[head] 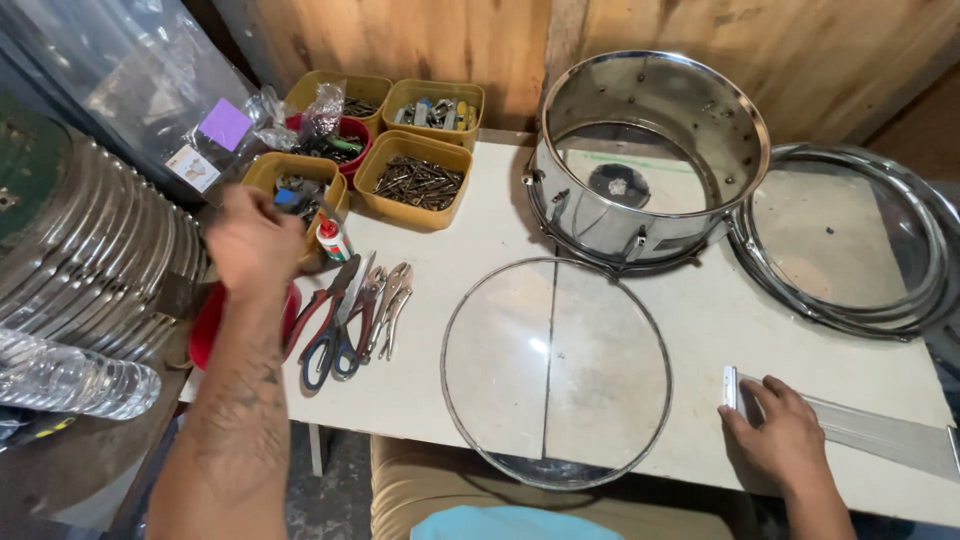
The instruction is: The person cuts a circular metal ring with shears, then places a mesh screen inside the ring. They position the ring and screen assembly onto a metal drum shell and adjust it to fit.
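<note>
My left hand (250, 245) reaches out over the left side of the white table (700, 320), above a red bowl (208, 325) and just in front of a yellow tub of small parts (300, 185); it is blurred and its fingers are hidden. My right hand (780, 430) lies flat near the front right edge, fingers pressing one end of a long grey metal strip (870, 430). A clear round drum head (556, 370) lies between my hands. A chrome drum shell (650, 150) stands behind it.
Pliers, cutters and scissors (350, 315) lie beside the red bowl. Yellow tubs of screws (415, 180) and bits (435, 105) sit at the back. Metal hoops (850, 240) lie at right. A ribbed chrome drum (90, 250) and a plastic bottle (70, 380) are at left.
</note>
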